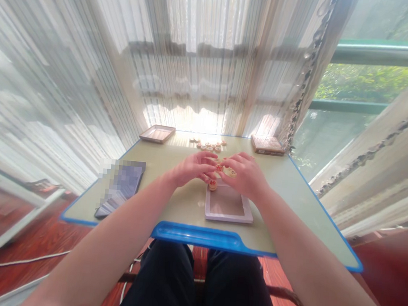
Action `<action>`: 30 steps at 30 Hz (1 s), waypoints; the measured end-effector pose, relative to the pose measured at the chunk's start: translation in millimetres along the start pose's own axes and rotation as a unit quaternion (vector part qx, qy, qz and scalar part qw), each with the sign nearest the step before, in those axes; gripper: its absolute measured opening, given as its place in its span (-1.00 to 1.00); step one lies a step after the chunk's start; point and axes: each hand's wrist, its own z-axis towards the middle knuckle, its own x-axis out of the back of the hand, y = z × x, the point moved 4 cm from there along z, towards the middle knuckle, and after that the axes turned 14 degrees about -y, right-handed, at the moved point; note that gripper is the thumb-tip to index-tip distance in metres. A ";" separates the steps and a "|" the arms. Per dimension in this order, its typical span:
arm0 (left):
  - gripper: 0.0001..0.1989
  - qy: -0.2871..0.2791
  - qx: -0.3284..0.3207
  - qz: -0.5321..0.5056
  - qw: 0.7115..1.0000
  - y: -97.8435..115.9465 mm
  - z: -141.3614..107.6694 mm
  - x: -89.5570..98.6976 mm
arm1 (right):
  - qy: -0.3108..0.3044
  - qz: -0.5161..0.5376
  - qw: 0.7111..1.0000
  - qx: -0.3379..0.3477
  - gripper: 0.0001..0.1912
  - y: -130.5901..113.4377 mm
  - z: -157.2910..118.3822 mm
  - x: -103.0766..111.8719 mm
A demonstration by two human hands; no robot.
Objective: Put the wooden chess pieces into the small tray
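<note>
2 hands in, both over the middle of 1 pale yellow-green surface with blue edging (290, 190). 2 round, light wooden-looking discs with red characters read clearly: a near disc (212, 185) at the far-left corner of 1 shallow rectangular white-rimmed tray (228, 218), and a far disc (219, 168) between the hands. Left hand (196, 168): fingers spread and curved, tips by both discs; can't tell if gripping. Right hand (244, 174): fingers bent, fairly narrow, at the far disc; grip unclear. More discs partly hidden behind it, no count. Far edge: 1 loose disc cluster (209, 147), roughly ten, glare blurs exact number.
</note>
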 end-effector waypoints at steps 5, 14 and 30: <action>-0.70 0.094 0.019 0.148 0.984 -2.2 0.7 11.8 | -0.065 0.033 0.996 -0.051 -0.80 3.0 -3.7 13.2; -0.74 0.021 0.154 0.319 0.935 -3.9 -10.8 21.6 | -0.259 0.019 0.965 -0.044 -0.80 -13.6 -14.6 3.1; -0.68 -0.001 0.129 0.277 0.952 -8.8 -7.7 19.3 | -0.236 0.071 0.968 0.054 -0.89 -29.9 -9.6 -4.2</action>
